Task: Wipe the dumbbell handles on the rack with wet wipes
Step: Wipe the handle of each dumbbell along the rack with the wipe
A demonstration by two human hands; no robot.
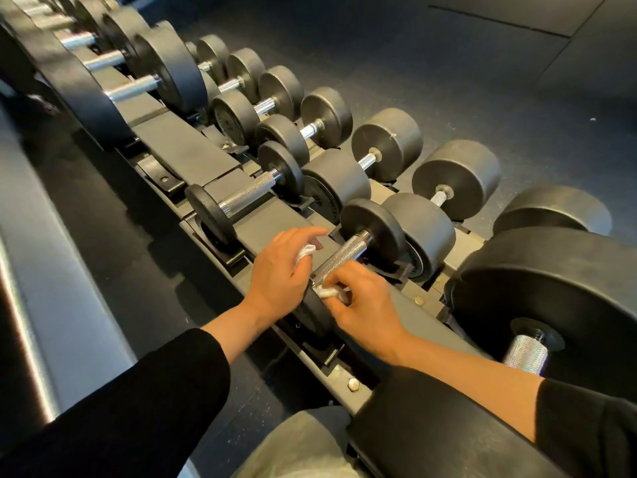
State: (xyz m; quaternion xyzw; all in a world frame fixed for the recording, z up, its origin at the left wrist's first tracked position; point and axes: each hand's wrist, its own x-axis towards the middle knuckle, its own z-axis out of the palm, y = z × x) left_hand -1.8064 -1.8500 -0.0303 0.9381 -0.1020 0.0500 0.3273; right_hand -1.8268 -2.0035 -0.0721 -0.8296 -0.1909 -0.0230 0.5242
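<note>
- A white wet wipe (330, 292) is being pinched by the curled fingers of the right hand (362, 305) against the near end of a knurled dumbbell handle (339, 258)
- A second crumpled wipe (305, 252) is being gripped in the left hand (281, 270), whose fingers are curled round it just left of the same handle
- The small dumbbell is being cradled on the upper tier of the rack (186, 146), between a similar small dumbbell (246, 193) and a much larger one (537, 305)
- Black sleeves (138, 408) are being worn on both forearms
</note>
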